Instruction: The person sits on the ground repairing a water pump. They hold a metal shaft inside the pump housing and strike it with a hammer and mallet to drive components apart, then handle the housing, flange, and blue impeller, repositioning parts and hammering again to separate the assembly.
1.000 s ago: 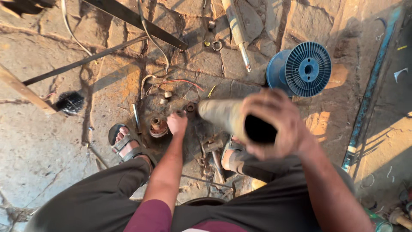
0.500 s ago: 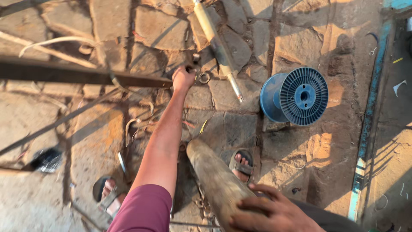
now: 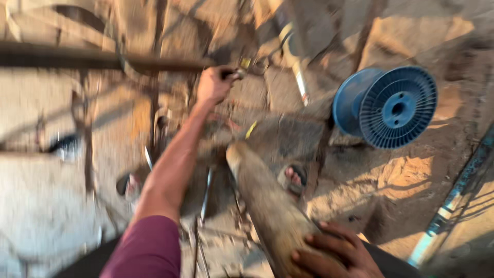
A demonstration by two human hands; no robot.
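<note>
The head view is blurred by motion. My left hand reaches far forward over the stone floor and is closed on a small metal tool beside a ring-shaped metal part. My right hand grips the near end of a thick, dusty brown cylinder that slants up and away from my lap. My sandalled feet rest on the ground below it.
A blue plastic spool lies on its side at the right. A long dark metal bar crosses the upper left. A pale pipe lies ahead, and a blue-green strip runs along the right edge. Scrap metal litters the floor.
My left arm has stretched forward from the parts near my feet to the tool farther away. The cylinder in my right hand has swung from pointing at the camera to slanting away.
</note>
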